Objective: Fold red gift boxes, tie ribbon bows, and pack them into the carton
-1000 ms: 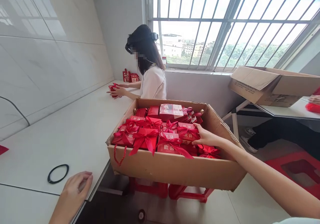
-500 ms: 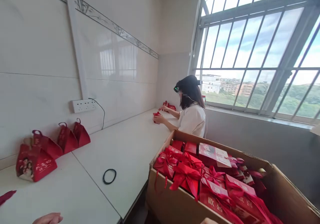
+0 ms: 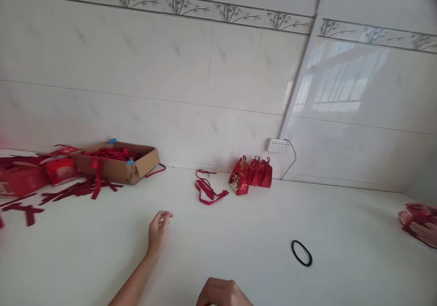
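Above the white tabletop [image 3: 259, 233], my left hand [image 3: 159, 231] has its fingers loosely bent and a gap between thumb and fingertips; nothing shows in it. At the bottom edge is my right hand [image 3: 221, 292], knuckles up, with its fingers bent downward and partly cut off by the frame. A loose dark red ribbon [image 3: 208, 192] lies beyond my left hand. Several red gift boxes with loop handles [image 3: 241, 178] stand against the wall. Out to the right of my right hand lies a black ring-shaped band [image 3: 302, 253].
At the back left, a cardboard box [image 3: 119, 171] holds a heap of red ribbons. Red packages [image 3: 25, 178] and cut ribbon strips [image 3: 73, 191] lie beside it. A blurred red item [image 3: 419, 221] sits at the right edge. A power strip [image 3: 278, 145] with a cable is on the wall.
My view has swung left, away from the window, the other person and the big carton of red boxes. Both my hands now show further into the frame.
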A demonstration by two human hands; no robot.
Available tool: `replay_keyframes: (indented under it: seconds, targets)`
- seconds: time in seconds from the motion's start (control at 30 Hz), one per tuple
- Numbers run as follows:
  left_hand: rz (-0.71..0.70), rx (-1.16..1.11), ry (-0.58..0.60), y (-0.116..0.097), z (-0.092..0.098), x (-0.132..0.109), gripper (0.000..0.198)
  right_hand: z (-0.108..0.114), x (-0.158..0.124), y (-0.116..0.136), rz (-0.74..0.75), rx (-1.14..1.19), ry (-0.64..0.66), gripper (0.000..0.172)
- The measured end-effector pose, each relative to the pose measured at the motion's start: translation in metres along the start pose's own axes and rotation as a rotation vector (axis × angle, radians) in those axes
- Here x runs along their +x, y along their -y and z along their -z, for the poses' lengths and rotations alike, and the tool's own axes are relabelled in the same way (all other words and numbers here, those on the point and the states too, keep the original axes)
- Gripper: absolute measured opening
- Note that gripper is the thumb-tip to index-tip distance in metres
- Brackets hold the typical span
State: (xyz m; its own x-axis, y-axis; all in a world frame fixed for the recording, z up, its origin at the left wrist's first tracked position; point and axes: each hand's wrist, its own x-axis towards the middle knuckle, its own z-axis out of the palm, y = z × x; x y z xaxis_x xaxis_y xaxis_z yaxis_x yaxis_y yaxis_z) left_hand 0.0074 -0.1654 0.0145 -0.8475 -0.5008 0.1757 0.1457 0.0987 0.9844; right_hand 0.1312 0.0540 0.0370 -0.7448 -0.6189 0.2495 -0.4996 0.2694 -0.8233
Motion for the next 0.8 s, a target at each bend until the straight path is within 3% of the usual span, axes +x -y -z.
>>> replay_keyframes:
  seconds: [0.17,0.3,0.37,0.47,0.6,0.7,0.8]
  targets:
    - [0.036,-0.037,-0.195,0.020,0.021,0.038,0.016,-0.018,0.049,-0.022,-0.214,0.133,0.026,0.016]
    - [0.076,-0.035,-0.276,0.031,0.032,0.064,0.009,-0.028,0.069,-0.059,-0.369,0.391,-0.147,0.034]
    - [0.090,-0.013,-0.293,0.034,0.029,0.069,0.011,-0.032,0.071,-0.067,-0.382,0.422,-0.165,0.036]
    - [0.119,0.021,-0.353,0.037,0.003,0.062,0.013,-0.033,0.068,-0.062,-0.373,0.381,-0.105,0.027]
    - [0.162,0.007,-0.337,0.039,-0.060,0.028,0.015,-0.021,0.066,-0.056,-0.301,0.254,-0.148,0.023]
    - [0.145,-0.010,-0.195,0.034,-0.099,-0.001,0.020,0.015,0.069,-0.065,-0.230,0.077,-0.424,0.030]
    - [0.129,0.018,-0.070,0.026,-0.112,-0.013,0.021,0.075,0.082,-0.089,-0.298,-0.012,-0.728,0.035]
